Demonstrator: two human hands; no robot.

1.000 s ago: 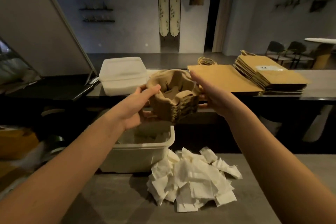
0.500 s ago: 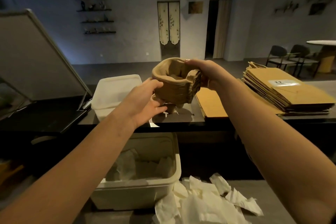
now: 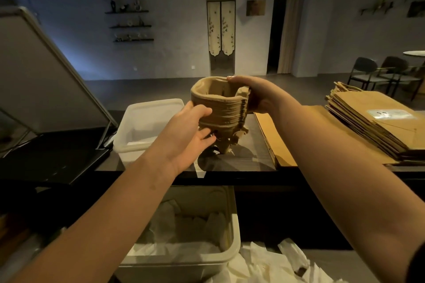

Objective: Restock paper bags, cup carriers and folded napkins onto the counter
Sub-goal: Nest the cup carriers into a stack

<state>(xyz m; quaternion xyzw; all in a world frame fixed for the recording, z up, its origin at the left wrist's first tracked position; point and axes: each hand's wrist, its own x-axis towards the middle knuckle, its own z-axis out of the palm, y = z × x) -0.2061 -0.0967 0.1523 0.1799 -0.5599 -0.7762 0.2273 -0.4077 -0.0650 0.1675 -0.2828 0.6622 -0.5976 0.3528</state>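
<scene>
Holding a nested stack of cup carriers (image 3: 220, 112) over the dark tabletop (image 3: 250, 156), both hands are closed on it. The left grip (image 3: 184, 131) takes the near left side, thumb on the ribbed wall and fingers curled under the lower part. The right grip (image 3: 257, 96) clasps the upper right rim, fingers hooked over the far edge.

The carriers are brown moulded pulp, many pressed one into another, so their edges show as thin stacked ridges down the side. The top one shows a rounded cup well with a soft, curved rim. Ragged pulp tips hang from the bottom, right over the stack's own shadow; whether they touch the surface cannot be told.

The stacking axis runs roughly up and down, leaning slightly, and the open well faces up.

A white lidded container (image 3: 147, 122) stands just to the left and a pile of flat paper bags (image 3: 372, 122) lies to the right. Lower down, an open bin (image 3: 234, 225) holds white napkins (image 3: 184, 232), with more loose beside it.
</scene>
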